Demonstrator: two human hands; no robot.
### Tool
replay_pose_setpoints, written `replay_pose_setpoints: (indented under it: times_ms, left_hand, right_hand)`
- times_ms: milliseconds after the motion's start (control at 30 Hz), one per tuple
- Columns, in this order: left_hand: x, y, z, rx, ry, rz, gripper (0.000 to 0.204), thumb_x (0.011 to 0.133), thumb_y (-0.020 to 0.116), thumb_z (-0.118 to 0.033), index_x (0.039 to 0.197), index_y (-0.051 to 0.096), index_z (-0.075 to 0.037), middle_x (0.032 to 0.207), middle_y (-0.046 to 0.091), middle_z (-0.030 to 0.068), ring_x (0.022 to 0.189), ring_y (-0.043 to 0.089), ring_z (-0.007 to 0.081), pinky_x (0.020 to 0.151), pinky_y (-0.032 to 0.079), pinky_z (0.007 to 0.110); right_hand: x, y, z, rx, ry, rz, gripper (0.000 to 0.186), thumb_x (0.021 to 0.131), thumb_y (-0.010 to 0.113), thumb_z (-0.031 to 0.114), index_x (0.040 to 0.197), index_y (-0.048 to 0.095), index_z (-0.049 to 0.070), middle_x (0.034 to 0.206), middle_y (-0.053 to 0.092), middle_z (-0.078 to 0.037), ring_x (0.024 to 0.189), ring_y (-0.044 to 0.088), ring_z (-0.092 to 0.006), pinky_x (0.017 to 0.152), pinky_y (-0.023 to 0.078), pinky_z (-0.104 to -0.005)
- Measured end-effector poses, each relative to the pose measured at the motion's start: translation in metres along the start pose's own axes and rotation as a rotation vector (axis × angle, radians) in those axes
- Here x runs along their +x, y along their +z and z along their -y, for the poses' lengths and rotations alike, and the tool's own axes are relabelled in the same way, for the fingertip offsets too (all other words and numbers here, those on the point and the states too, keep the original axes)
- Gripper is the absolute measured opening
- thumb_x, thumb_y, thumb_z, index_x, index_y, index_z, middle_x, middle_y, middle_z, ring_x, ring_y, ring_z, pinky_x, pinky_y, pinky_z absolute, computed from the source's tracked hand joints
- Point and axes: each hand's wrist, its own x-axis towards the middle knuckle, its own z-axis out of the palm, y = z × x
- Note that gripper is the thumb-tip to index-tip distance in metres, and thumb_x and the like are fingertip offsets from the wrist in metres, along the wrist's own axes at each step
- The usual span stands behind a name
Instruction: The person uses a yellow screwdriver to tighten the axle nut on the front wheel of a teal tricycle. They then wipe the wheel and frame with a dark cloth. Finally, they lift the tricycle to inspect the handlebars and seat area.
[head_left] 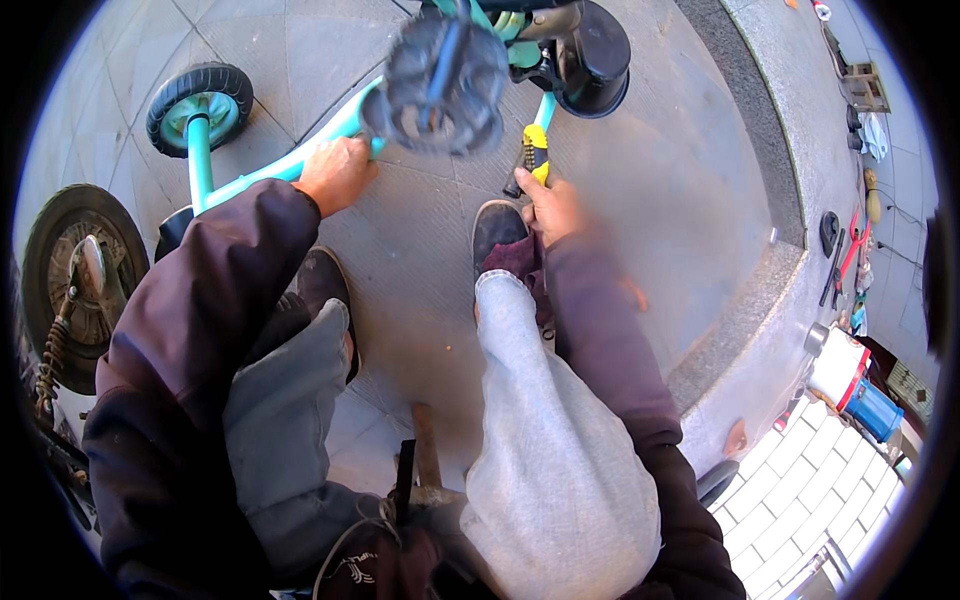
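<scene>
A turquoise wheeled frame (271, 172), perhaps a child's tricycle, stands in front of me. My left hand (340, 177) is closed round its tube, near a blurred dark grey plastic part (445, 85) with a blue rod across it. At the tube's far left end is a small black-tyred wheel (199, 110) with a turquoise hub. My right hand (553, 207) is closed on a yellow-and-black tool (537, 155), above my right shoe. Its exact kind is unclear. The tool's upper end meets a short turquoise tube (545, 108). A black rounded part (593, 60) hangs beside it.
Left of me stands a larger dark wheel (83, 289) with a coil spring (53, 360). A stone ledge (745, 310) curves along the right. Beyond it lie red-handled tools (851, 250) and a blue-and-white container (860, 390). A wooden handle (426, 445) is between my legs.
</scene>
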Motion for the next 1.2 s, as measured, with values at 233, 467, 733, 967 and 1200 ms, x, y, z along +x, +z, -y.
replay_pose_setpoints:
  times_ms: [233, 467, 733, 967, 1200]
  left_hand:
    - [-0.008, -0.063, -0.003, -0.041, -0.013, 0.168, 0.023, 0.077, 0.06, -0.018, 0.079, 0.059, 0.005, 0.067, 0.058, 0.0239, 0.068, 0.061, 0.0415, 0.062, 0.048, 0.047]
    - [-0.037, -0.089, -0.004, -0.016, -0.006, 0.275, 0.019, 0.074, 0.062, -0.015, 0.081, 0.061, 0.002, 0.069, 0.061, 0.0208, 0.069, 0.062, 0.0378, 0.065, 0.048, 0.046]
    - [-0.066, -0.113, -0.008, 0.022, -0.076, 0.032, 0.014, 0.072, 0.061, -0.009, 0.081, 0.055, -0.001, 0.066, 0.057, 0.0218, 0.066, 0.059, 0.0404, 0.06, 0.047, 0.047]
    - [-0.059, -0.118, -0.012, 0.05, -0.136, -0.144, 0.014, 0.081, 0.059, -0.013, 0.086, 0.053, -0.002, 0.07, 0.057, 0.022, 0.069, 0.059, 0.0409, 0.062, 0.046, 0.048]
    - [-0.062, -0.105, 0.001, -0.117, -0.19, -0.153, 0.012, 0.086, 0.058, -0.011, 0.089, 0.053, 0.0, 0.071, 0.056, 0.022, 0.069, 0.059, 0.0398, 0.062, 0.045, 0.045]
  right_hand:
    - [-0.042, -0.003, 0.042, 0.214, 0.078, 0.172, 0.02, 0.079, 0.07, 0.019, 0.075, 0.053, 0.009, 0.055, 0.043, 0.006, 0.039, 0.035, -0.0039, 0.036, 0.022, -0.0232]
    - [-0.133, -0.024, 0.067, 0.234, 0.254, 0.235, 0.012, 0.084, 0.063, 0.017, 0.081, 0.054, 0.009, 0.059, 0.045, 0.005, 0.04, 0.033, -0.003, 0.037, 0.02, -0.0218]
    - [-0.193, -0.04, 0.129, 0.245, 0.378, 0.242, 0.019, 0.087, 0.059, 0.024, 0.088, 0.052, 0.007, 0.06, 0.049, -0.002, 0.039, 0.035, -0.0047, 0.035, 0.024, -0.0202]
    - [-0.194, -0.035, 0.159, -0.049, 0.264, 0.144, 0.031, 0.089, 0.054, 0.036, 0.084, 0.057, 0.005, 0.063, 0.058, -0.006, 0.04, 0.037, -0.0066, 0.037, 0.026, -0.0207]
    - [-0.19, -0.018, 0.156, -0.381, -0.419, 0.09, 0.044, 0.072, 0.08, 0.021, 0.104, 0.061, -0.003, 0.095, 0.064, -0.008, 0.081, 0.06, -0.0127, 0.072, 0.048, -0.0247]
